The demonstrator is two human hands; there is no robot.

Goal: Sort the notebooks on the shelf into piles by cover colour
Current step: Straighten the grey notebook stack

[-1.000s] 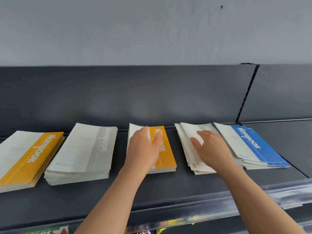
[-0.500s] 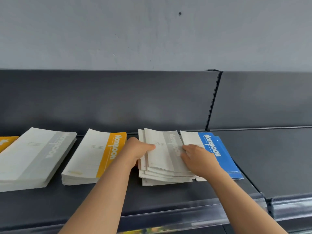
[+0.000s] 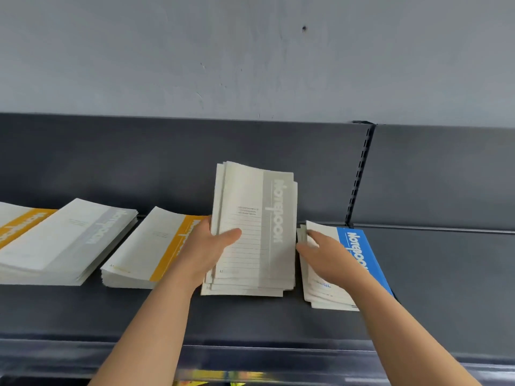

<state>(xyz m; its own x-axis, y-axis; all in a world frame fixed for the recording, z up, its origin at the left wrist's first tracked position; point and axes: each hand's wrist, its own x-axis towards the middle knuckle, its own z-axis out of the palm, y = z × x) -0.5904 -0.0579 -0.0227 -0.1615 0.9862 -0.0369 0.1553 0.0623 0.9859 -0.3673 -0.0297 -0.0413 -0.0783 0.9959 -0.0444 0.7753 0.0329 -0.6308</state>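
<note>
A pale grey wall [image 3: 250, 65] fills the upper half; below it runs a dark grey shelf [image 3: 446, 288] with a back panel [image 3: 111, 162] of the same colour; along the shelf lie flat piles of notebooks: an orange-banded pile [image 3: 16, 227] cut off at the far left, a grey-banded pile [image 3: 69, 240] beside it, a second orange-banded pile [image 3: 156, 246] near the middle, and a blue-banded pile [image 3: 359, 246] to the right; between these last two, a loose stack of grey-banded notebooks [image 3: 259, 218] stands tilted steeply up, its near edge low by the shelf, though contact cannot be told; the left hand [image 3: 206, 252] grips its left edge, thumb [image 3: 228, 235] across the front cover, the other fingers hidden behind; the right hand [image 3: 328, 257] rests on the blue-banded pile, fingers fairly straight and close together, reaching its far left corner.
</note>
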